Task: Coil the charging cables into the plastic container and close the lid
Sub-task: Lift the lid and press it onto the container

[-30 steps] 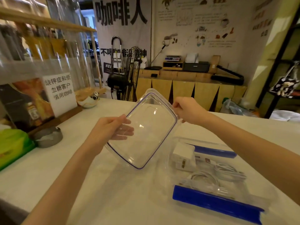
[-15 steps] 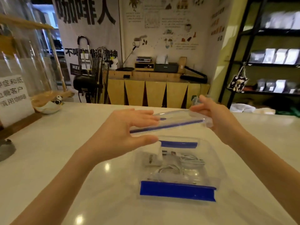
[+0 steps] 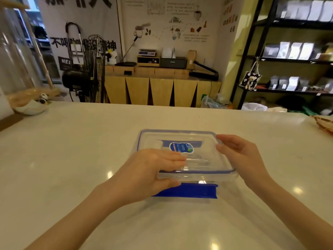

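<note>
A clear plastic lid (image 3: 180,139) with a blue seal line and a blue sticker lies on top of the clear plastic container (image 3: 196,175) in the middle of the white counter. White cables show faintly through the lid. The container's near blue latch flap (image 3: 189,191) sticks out flat toward me. My left hand (image 3: 147,172) grips the lid's near left corner, fingers on top and thumb under the edge. My right hand (image 3: 239,157) holds the lid's right edge with its fingertips.
The white counter (image 3: 72,150) spreads all around the container. A small white bowl with a panda figure (image 3: 34,105) sits at the far left. A woven basket edge (image 3: 324,123) shows at the far right. Beyond the counter stand a fan, a wooden cabinet and shelves.
The lid was held tilted up to the left, then carried level above the container; now it rests on the container, with both hands still on it. My view has turned to the right.
</note>
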Demonstrator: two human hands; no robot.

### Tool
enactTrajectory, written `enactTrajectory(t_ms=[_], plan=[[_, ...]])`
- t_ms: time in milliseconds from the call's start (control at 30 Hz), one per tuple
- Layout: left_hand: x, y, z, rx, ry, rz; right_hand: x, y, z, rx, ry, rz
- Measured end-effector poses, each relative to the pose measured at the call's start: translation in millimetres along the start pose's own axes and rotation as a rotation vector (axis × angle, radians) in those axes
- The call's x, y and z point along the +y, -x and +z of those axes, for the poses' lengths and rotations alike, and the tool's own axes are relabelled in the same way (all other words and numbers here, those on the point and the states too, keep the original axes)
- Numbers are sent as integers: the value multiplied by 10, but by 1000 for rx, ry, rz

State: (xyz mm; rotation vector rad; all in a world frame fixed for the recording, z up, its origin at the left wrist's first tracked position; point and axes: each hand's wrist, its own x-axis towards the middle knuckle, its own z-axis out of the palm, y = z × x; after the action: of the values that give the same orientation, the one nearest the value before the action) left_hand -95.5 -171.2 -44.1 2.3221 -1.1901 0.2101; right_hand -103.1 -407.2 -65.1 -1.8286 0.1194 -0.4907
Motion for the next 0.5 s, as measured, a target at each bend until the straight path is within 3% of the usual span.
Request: enactTrajectory(t_ms=[500], plan=[[-201, 58, 13, -32, 87, -96, -16, -35, 108, -3, 149, 6]])
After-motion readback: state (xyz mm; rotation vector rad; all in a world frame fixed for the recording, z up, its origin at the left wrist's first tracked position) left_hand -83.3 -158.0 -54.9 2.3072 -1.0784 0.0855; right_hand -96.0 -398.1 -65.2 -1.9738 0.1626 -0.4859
